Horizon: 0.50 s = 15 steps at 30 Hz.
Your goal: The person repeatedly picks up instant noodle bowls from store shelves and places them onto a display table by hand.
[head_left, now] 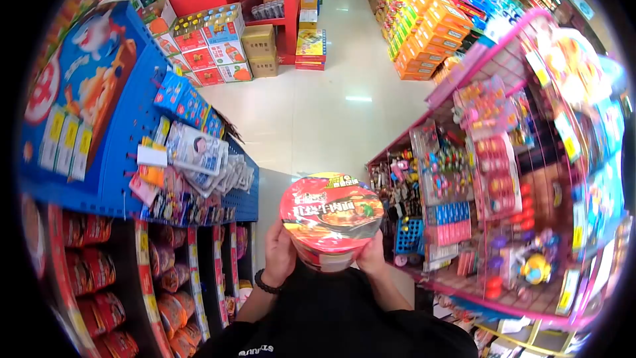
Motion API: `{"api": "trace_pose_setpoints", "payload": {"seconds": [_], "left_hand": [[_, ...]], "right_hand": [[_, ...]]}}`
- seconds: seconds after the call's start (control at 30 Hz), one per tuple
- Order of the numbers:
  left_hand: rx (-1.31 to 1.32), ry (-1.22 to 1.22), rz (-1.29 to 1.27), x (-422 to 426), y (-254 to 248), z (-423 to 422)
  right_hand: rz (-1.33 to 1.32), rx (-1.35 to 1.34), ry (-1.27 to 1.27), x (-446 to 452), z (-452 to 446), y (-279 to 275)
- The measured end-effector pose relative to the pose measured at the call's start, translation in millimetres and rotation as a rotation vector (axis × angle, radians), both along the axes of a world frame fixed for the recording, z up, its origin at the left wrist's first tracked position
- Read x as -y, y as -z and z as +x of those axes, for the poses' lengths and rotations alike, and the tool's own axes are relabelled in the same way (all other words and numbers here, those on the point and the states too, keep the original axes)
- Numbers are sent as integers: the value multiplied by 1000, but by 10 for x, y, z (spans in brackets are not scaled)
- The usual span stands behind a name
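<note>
A red instant noodle bowl (331, 215) with a printed lid is held up in front of my chest. My left hand (279, 252) wraps around its left side, with a dark beaded bracelet (267, 283) on the wrist. On the opposite side my right hand (373, 256) grips the bowl's wall. Both hands are closed on it, and some fingers are hidden behind the bowl. The lid faces up toward me, showing a picture of noodles and white lettering.
To the left, a shelf (142, 272) carries several noodle bowls, below a blue pegboard (112, 189) with hanging packets. A pink wire rack (490, 278) of small goods stands on the right. Ahead, a tiled aisle (311, 113) runs between stacked drink cartons (212, 46) and orange boxes (430, 33).
</note>
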<state>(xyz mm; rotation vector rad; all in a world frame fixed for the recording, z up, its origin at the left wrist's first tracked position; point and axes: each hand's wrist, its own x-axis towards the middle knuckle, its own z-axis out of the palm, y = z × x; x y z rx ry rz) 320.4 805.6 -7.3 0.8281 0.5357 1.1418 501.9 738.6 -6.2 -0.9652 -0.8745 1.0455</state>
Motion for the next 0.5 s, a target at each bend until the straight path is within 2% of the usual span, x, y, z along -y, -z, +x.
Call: {"api": "trace_pose_setpoints", "payload": {"seconds": [0.1,0.17,0.2,0.33,0.37,0.43,0.5], "left_hand": [[16,48,-20,-777,-13,211],[-25,41,44,-1330,-154,367],[-158,67,182,-1599,-188,384],[-190,49,239,-2491,-272,631],[-272,64,194,-2674,-378,645],[-399,-78,329,-3064,-668,863],[-450,-133,353,-3418,-628,1003]], "right_hand": [[-15,67,-80,-917,242,-221],[26,60,-144,-1556,410,-341],[24,119,-167,-1829,517,-369],[84,66,-122,-2679,713,-473],[106,84,-99,-2868,768,-447],[152,119,-50,-3251,875,-338],[111,75,-51,-3619,982,-342]]}}
